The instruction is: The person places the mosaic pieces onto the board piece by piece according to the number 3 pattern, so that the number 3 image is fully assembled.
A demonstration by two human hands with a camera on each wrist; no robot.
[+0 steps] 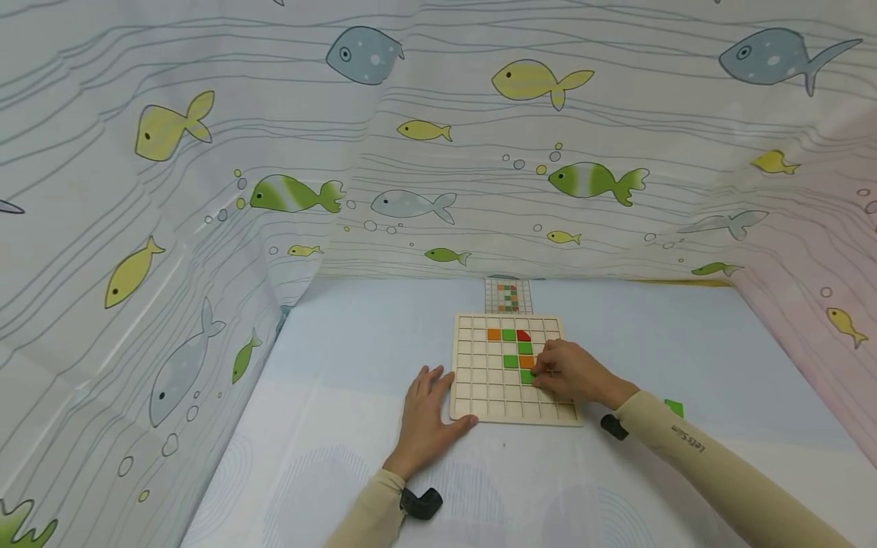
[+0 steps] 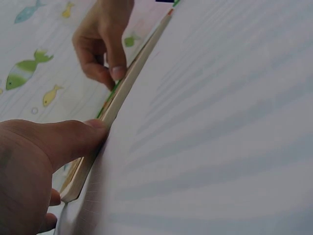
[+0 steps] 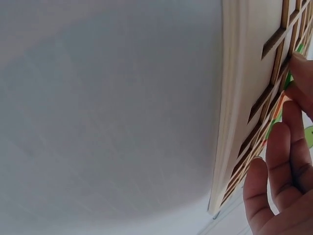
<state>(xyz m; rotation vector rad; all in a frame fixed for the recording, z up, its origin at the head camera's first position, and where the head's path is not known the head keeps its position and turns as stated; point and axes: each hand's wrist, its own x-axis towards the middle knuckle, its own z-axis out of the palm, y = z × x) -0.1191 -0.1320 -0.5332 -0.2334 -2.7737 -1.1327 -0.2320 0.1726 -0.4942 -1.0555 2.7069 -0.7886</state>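
A square wooden grid board (image 1: 479, 388) lies on the table, with several orange, green and red tiles in its cells. My left hand (image 1: 426, 415) spans the board's near left corner, thumb on the front edge and spread fingers at the left side. In the left wrist view the left thumb (image 2: 73, 139) lies straight along the rim. Over the board, my right hand (image 1: 569, 371) pinches a green square tile (image 1: 526, 377) with thumb and index finger, at a cell below an orange tile (image 1: 525, 361). The fingertips partly cover that tile in the right wrist view.
Behind the board lies a pattern card (image 1: 508, 295) printed with a coloured grid. A loose green tile (image 1: 674, 408) sits on the table beyond the right forearm. Fish-printed sheeting (image 1: 425, 228) rises at the back and sides.
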